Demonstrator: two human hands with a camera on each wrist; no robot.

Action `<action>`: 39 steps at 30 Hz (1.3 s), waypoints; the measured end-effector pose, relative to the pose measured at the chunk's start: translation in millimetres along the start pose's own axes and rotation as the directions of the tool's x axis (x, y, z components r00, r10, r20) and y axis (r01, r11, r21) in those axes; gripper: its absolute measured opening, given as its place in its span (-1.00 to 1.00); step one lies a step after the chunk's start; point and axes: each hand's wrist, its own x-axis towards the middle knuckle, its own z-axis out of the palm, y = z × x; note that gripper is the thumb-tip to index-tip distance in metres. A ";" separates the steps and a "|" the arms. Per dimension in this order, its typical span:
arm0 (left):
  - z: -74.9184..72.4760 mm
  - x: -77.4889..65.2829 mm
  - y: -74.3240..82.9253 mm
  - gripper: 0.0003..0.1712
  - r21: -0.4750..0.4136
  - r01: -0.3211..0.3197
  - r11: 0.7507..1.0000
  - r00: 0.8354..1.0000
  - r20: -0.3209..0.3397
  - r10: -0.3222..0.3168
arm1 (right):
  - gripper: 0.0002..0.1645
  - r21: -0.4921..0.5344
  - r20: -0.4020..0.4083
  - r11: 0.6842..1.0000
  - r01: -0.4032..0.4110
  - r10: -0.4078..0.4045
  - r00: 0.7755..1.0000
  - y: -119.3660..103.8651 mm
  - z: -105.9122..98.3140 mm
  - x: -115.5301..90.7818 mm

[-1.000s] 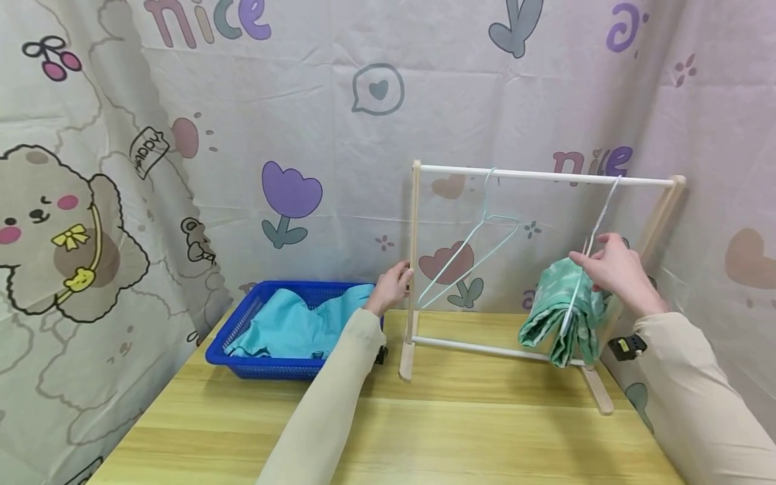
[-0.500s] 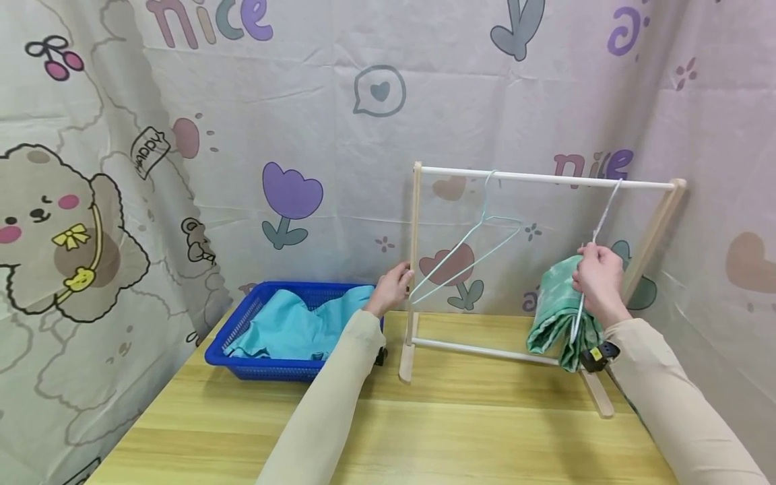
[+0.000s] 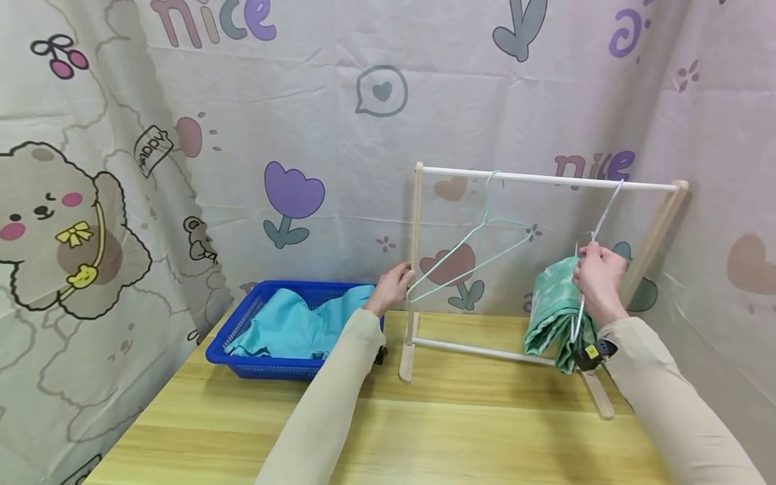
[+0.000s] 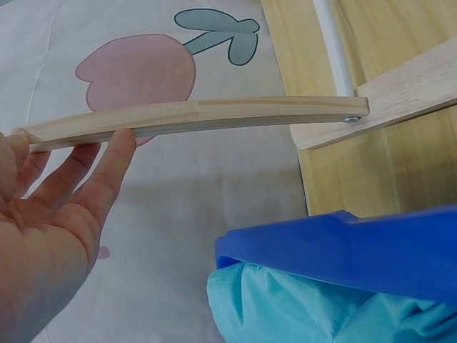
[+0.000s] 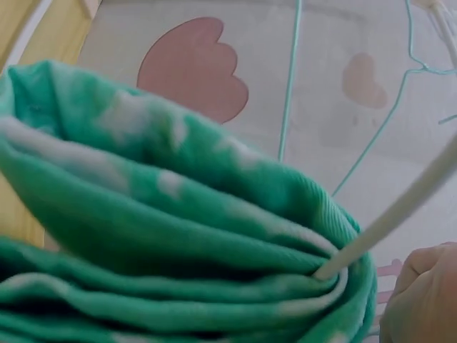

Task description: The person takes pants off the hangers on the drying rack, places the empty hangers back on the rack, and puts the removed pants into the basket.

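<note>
A wooden rack (image 3: 416,236) with white bars stands on the table. My left hand (image 3: 389,289) grips its left post; in the left wrist view the fingers (image 4: 114,161) lie against the wood. My right hand (image 3: 600,275) pinches a white hanger (image 3: 601,219) below its hook, which hangs on the top bar near the right end. Over that hanger drapes a folded green-and-white cloth (image 3: 554,296), its layers (image 5: 178,200) filling the right wrist view. The hanger's wire passes through the fold. A bare mint hanger (image 3: 467,239) hangs further left on the bar, slanted.
Left of the rack sits a blue basket (image 3: 261,367) with turquoise cloth (image 3: 297,323) inside, close to my left forearm. The wooden table (image 3: 303,431) runs toward me. A printed curtain (image 3: 339,135) closes off the back and sides.
My right hand has shifted left onto the white hanger, its fingers closing in. The mint hanger has turned, its right end swinging outward. My left hand stays on the post.
</note>
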 end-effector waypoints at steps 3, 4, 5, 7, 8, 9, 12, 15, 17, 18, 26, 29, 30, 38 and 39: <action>-0.9 -0.1 0.5 -0.48 0.031 -0.013 0.999 1.000 -0.002 0.013 | -0.65 0.021 -0.017 1.000 0.002 -0.001 1.000 -0.5 3.4 0.7; -1.2 -0.2 0.7 -0.48 0.023 -0.014 1.000 1.000 0.000 0.014 | -0.64 0.014 -0.022 1.000 0.005 -0.005 1.000 -0.9 4.5 0.9; -1.3 -0.3 0.7 -0.48 0.011 -0.016 1.000 1.000 0.004 0.016 | -0.63 0.002 -0.028 1.000 0.013 -0.013 1.000 -1.5 5.7 1.3; -1.3 -0.3 0.8 -0.49 -0.018 -0.020 1.000 1.000 0.013 0.020 | -0.62 0.002 -0.041 1.000 0.030 -0.030 0.999 -3.0 8.0 2.0; -1.2 -0.4 0.9 -0.50 -0.035 -0.020 0.999 1.000 0.019 0.021 | -0.62 0.012 -0.047 0.999 0.040 -0.039 0.998 -4.1 9.1 2.4; -1.2 -0.4 0.9 -0.50 -0.052 -0.018 0.998 1.000 0.023 0.019 | -0.62 0.016 -0.055 0.999 0.047 -0.046 0.997 -5.6 10.4 2.4; -0.6 -0.2 0.4 -0.51 -0.065 -0.018 0.998 0.999 0.028 0.020 | -0.62 0.070 -0.057 0.995 0.071 -0.067 0.996 -11.1 13.1 0.9; -0.2 -0.3 0.5 -0.50 -0.075 -0.010 0.997 1.000 0.025 0.012 | -0.63 0.104 -0.027 0.991 0.084 -0.082 0.996 -17.2 14.5 -2.6; 0.1 -0.1 0.5 -0.50 -0.073 -0.007 0.997 1.000 0.022 0.008 | -0.64 0.118 -0.005 0.989 0.087 -0.087 0.996 -20.6 15.1 -5.4; 0.3 0.0 0.5 -0.50 -0.076 -0.005 0.997 1.000 0.020 0.006 | -0.64 0.122 0.007 0.989 0.087 -0.089 0.996 -22.1 15.5 -6.8; 0.3 -0.7 0.0 -0.51 -0.083 -0.022 0.996 0.999 0.030 0.025 | -0.65 0.089 0.086 0.993 0.083 -0.090 0.992 -26.5 15.0 -23.0; 1.0 -0.7 -0.1 -0.53 -0.111 -0.024 0.994 0.999 0.031 0.027 | -0.65 0.089 0.136 0.994 0.069 -0.080 0.987 -21.8 11.1 -30.4; 1.4 -1.0 0.1 -0.53 -0.122 -0.017 0.992 0.999 0.032 0.021 | -0.65 0.085 0.146 0.994 0.064 -0.076 0.986 -19.8 9.7 -32.4; 2.6 -1.8 0.0 -0.52 -0.126 0.000 0.992 1.000 0.009 0.001 | -0.60 0.051 0.222 0.998 0.034 -0.044 0.974 -3.8 4.0 -45.9; 3.0 -1.5 0.0 -0.53 -0.116 -0.010 0.993 1.000 0.003 0.011 | -0.58 0.036 0.230 0.999 0.029 -0.036 0.973 -2.2 3.3 -47.9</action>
